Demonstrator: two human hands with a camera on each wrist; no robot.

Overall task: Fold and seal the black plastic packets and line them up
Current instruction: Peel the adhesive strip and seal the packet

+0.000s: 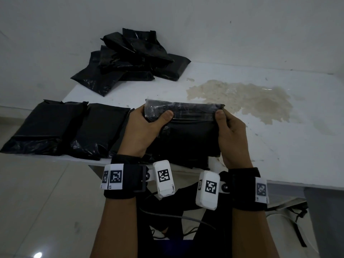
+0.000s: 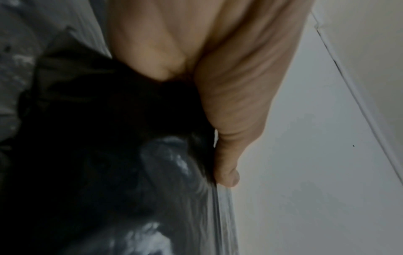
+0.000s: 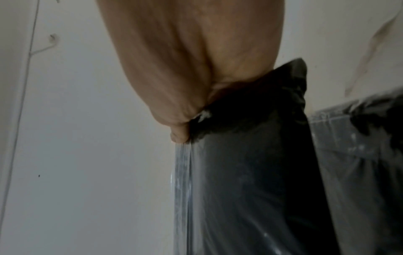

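A black plastic packet [image 1: 188, 138] lies at the near edge of the white table [image 1: 279, 146], its glossy top flap [image 1: 182, 110] bent toward me. My left hand [image 1: 149, 125] pinches the flap's left end, thumb on top. At the flap's right end my right hand [image 1: 229, 127] pinches it the same way. The left wrist view shows the thumb [image 2: 226, 174] pressed on the shiny black packet [image 2: 130, 172]. In the right wrist view the thumb [image 3: 179, 134] pinches the packet [image 3: 250, 172] at its clear strip. The other fingers are hidden behind the plastic.
Two folded black packets [image 1: 46, 125] [image 1: 100, 129] lie side by side on the table's left. A loose pile of black packets [image 1: 130, 58] sits at the back against the wall. A brown stain [image 1: 242, 99] marks the tabletop on the right.
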